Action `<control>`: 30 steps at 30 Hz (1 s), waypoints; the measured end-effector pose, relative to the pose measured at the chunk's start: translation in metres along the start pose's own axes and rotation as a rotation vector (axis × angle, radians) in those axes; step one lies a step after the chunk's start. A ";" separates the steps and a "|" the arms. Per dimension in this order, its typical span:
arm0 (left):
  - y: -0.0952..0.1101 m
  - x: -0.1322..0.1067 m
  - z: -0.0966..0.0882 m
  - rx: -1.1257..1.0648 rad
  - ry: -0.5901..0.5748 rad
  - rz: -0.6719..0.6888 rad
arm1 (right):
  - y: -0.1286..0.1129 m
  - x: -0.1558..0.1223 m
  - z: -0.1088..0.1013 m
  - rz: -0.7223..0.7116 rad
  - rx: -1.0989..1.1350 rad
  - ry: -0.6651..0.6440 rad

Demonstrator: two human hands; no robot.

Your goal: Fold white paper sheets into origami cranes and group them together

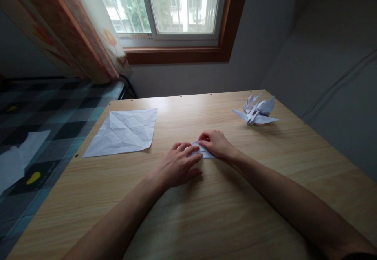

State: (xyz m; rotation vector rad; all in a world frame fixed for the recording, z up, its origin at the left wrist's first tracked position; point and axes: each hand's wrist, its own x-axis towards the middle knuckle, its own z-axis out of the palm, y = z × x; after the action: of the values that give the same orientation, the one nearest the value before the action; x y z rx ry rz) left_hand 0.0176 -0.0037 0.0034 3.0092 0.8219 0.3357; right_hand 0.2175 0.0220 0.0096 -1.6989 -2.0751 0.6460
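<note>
Left hand (pixel 182 165), right hand (pixel 216 143) | on white paper (pixel 207 155) | apparently folded

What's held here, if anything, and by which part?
A folded paper: left hand laid open over its left part, right hand on its right side. Whether the right pinches cannot be told.

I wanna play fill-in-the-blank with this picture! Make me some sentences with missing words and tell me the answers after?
1. The left hand and right hand are on a small folded piece of ____.
2. As the person sees it, the creased sheet lies on the ____ side of the table.
3. The folded birds are near the table's far ____ corner.
4. A green tree shows through the ____.

Missing words: paper; left; right; window
</note>
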 end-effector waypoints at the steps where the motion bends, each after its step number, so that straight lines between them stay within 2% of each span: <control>1: 0.000 0.000 0.000 -0.003 -0.001 -0.003 | -0.001 0.001 0.000 0.011 -0.001 -0.003; 6: -0.001 -0.001 0.001 -0.014 -0.008 -0.001 | -0.002 0.003 0.001 0.091 -0.026 0.042; 15: 0.000 -0.001 0.001 -0.004 -0.028 -0.028 | 0.013 -0.006 -0.005 0.054 0.095 0.017; 19: 0.000 -0.002 0.001 -0.037 -0.002 -0.050 | 0.019 -0.019 0.000 -0.097 0.077 0.120; 26: 0.001 -0.003 0.003 -0.042 0.035 -0.076 | 0.038 -0.026 0.011 -0.530 -0.132 0.288; 30: 0.002 -0.003 0.002 -0.013 0.033 -0.054 | 0.044 -0.025 0.012 -0.650 -0.179 0.311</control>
State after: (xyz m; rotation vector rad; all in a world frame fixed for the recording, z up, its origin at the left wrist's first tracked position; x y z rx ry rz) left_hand 0.0160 -0.0066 0.0003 2.9710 0.8983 0.3897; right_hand 0.2515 0.0038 -0.0257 -1.0056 -2.3017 -0.0077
